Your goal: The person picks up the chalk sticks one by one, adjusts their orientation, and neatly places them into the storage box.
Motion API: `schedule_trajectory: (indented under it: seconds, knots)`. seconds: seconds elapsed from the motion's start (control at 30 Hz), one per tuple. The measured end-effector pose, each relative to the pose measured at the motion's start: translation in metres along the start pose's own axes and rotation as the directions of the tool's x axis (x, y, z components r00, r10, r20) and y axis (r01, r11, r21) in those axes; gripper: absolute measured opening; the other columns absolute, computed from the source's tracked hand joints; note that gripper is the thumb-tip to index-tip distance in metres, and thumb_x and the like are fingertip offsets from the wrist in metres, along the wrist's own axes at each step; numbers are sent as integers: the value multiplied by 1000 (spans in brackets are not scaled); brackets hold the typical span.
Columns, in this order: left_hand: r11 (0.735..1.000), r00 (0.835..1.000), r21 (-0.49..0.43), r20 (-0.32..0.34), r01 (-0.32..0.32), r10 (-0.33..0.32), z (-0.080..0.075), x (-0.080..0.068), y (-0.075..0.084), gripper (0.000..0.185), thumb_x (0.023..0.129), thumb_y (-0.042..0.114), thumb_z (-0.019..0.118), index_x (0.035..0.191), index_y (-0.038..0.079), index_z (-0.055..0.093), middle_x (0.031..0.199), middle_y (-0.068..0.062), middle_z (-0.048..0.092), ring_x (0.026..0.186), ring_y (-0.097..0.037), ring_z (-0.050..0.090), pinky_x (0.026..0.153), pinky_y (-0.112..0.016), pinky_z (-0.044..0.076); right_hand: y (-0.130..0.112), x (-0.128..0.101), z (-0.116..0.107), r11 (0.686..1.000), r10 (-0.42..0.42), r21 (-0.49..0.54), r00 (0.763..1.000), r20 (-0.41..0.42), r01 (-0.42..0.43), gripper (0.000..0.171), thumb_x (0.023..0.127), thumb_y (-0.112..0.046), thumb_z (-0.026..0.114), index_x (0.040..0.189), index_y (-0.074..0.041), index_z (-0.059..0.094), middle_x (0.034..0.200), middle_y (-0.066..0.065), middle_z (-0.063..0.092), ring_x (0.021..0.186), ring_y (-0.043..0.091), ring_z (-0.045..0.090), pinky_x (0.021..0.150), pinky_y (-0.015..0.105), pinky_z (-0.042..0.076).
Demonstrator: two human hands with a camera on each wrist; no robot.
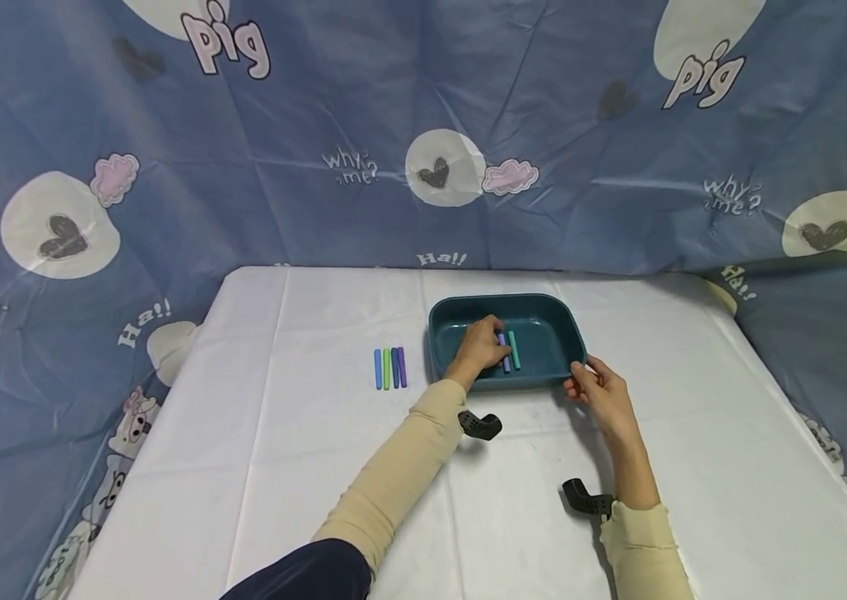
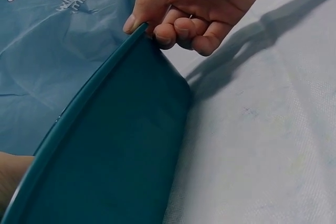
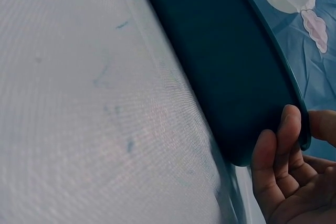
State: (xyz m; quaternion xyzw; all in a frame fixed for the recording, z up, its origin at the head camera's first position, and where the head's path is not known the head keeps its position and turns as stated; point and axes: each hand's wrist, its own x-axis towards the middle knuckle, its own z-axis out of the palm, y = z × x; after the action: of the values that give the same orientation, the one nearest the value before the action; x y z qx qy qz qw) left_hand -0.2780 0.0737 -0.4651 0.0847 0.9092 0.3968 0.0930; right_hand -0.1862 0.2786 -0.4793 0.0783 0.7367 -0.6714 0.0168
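Observation:
A dark teal tray (image 1: 543,385) with raised walls stands on the white cloth. My left hand (image 1: 478,346) reaches over its front wall, with finger and thumb pinching a light purple chalk stick (image 1: 506,365) inside. Just right of that lies a green chalk stick (image 1: 515,350) on the tray floor. At the front right corner my right hand (image 1: 599,392) grips the rim between thumb and fingers. The right wrist view shows fingers (image 3: 265,156) against the outer wall and the thumb over the rim. In the left wrist view the tray wall hides most of the left hand.
Left of the tray, a blue stick (image 1: 378,369), a bright green stick (image 1: 387,368) and two darker purple-blue sticks (image 1: 402,367) lie side by side on the cloth. Faint blue smudges (image 3: 130,145) mark the cloth. A patterned blue curtain (image 1: 363,100) hangs behind the table.

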Motion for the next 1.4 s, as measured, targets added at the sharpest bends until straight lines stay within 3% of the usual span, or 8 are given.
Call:
schedule_trajectory:
  seconds: [0.23, 0.5, 0.73, 0.97, 1.4]
  knots:
    - [998, 999, -47, -23, -46, 45, -5, -2, -2, 43, 87, 14, 67, 127, 7, 54, 100, -10, 68, 63, -13, 66, 78, -29, 52, 0, 0, 0, 1000, -1, -5, 1000, -1, 1, 59, 96, -29, 55, 140, 6, 36, 71, -9, 66, 63, 1, 62, 64, 16, 55]
    - [980, 996, -177, -7, -86, 86, -9, -6, -4, 44, 89, 18, 66, 130, 13, 53, 104, -7, 65, 65, -11, 67, 59, -21, 52, 1, -1, -2, 1000, 5, -16, 1000, 6, -5, 58, 96, -30, 54, 140, 4, 37, 71, -11, 66, 64, 0, 61, 65, 17, 55]
    - [947, 992, -294, -17, -128, 129, -20, -14, -6, 44, 88, 16, 67, 130, 9, 53, 106, -9, 64, 71, -19, 70, 57, -22, 54, -1, -2, -1, 1000, 2, -5, 1000, 4, -2, 61, 96, -31, 54, 140, 6, 35, 69, -13, 65, 63, -2, 61, 63, 15, 54]
    - [942, 990, -305, -33, -138, 134, -29, -23, -10, 44, 89, 18, 66, 130, 10, 53, 106, -7, 64, 68, -12, 68, 59, -22, 54, -1, -2, 0, 1000, 2, -14, 1000, 0, -2, 59, 96, -31, 55, 139, 5, 36, 70, -12, 65, 63, -1, 61, 63, 16, 55]
    - [905, 981, -379, -69, -194, 181, -35, -38, -18, 42, 90, 21, 64, 130, 13, 53, 107, -7, 62, 69, -12, 68, 61, -28, 57, 1, -1, 0, 1000, -14, -8, 1000, 12, 14, 61, 96, -32, 54, 138, 7, 37, 70, -12, 66, 63, -1, 62, 62, 14, 54]
